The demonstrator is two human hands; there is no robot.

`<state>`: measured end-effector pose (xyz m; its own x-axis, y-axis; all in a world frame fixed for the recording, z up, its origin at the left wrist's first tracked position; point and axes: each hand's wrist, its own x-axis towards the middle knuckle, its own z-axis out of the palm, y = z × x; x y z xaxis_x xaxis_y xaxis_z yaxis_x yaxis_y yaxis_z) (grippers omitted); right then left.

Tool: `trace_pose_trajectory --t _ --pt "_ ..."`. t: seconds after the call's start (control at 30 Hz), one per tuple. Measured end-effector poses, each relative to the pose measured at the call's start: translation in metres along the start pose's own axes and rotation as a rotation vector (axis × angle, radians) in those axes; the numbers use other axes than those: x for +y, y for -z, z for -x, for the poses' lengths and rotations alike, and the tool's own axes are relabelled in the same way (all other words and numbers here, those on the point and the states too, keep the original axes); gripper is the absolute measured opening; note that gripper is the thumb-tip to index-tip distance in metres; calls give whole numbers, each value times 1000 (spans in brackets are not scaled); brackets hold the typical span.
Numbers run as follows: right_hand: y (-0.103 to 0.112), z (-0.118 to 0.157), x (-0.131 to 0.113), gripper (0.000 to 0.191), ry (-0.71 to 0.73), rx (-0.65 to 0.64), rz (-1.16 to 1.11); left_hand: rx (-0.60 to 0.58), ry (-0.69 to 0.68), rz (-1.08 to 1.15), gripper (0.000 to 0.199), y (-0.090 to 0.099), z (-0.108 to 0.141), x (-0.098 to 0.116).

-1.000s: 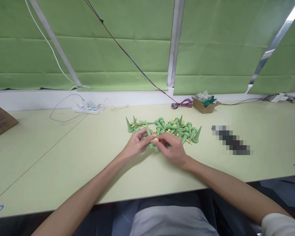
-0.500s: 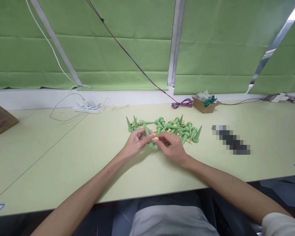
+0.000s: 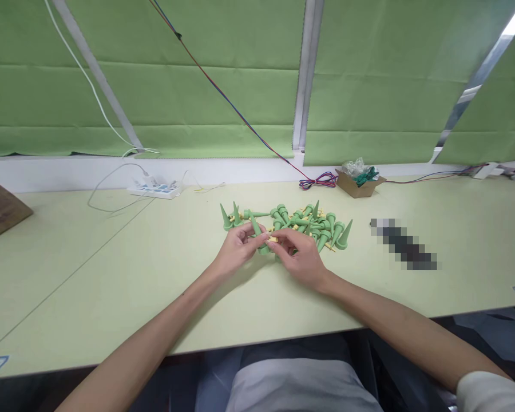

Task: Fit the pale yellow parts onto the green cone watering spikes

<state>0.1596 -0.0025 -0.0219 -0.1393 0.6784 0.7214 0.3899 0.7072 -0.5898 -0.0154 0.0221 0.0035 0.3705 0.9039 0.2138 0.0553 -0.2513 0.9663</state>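
Note:
My left hand [image 3: 238, 247] is closed around a green plastic watering spike [image 3: 254, 224], its pointed end up and tilted left. Opposite it, my right hand [image 3: 304, 258] pinches a small yellow valve piece [image 3: 273, 240] against the spike's side, thumb and forefinger together. The fingertips of both hands nearly meet there, and they hide where the two parts join. Just behind the hands lies a loose pile of green spikes [image 3: 324, 237] with yellow pieces among them. Two spikes [image 3: 226, 218] stand point up at the pile's left end.
A small cardboard box [image 3: 356, 187] with clear plastic and green material stands at the back, beside a coiled red and blue wire [image 3: 320, 181]. A white power strip [image 3: 157, 189] lies back left. A brown object [image 3: 2, 209] is at the far left; a pixelated dark item [image 3: 405, 245] lies right.
Both hands stay almost in the same place. The right fingers have shifted very slightly at the yellow piece, which shows a little more now.

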Motion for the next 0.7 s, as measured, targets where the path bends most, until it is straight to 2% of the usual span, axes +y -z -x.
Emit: trace_pose_trajectory --t 0.5,0.7 --pt "0 1 3 12 -55 -90 -40 59 -42 -72 31 0 2 4" --pt "0 2 5 12 -76 -123 -60 41 -64 -115 29 1 3 4"
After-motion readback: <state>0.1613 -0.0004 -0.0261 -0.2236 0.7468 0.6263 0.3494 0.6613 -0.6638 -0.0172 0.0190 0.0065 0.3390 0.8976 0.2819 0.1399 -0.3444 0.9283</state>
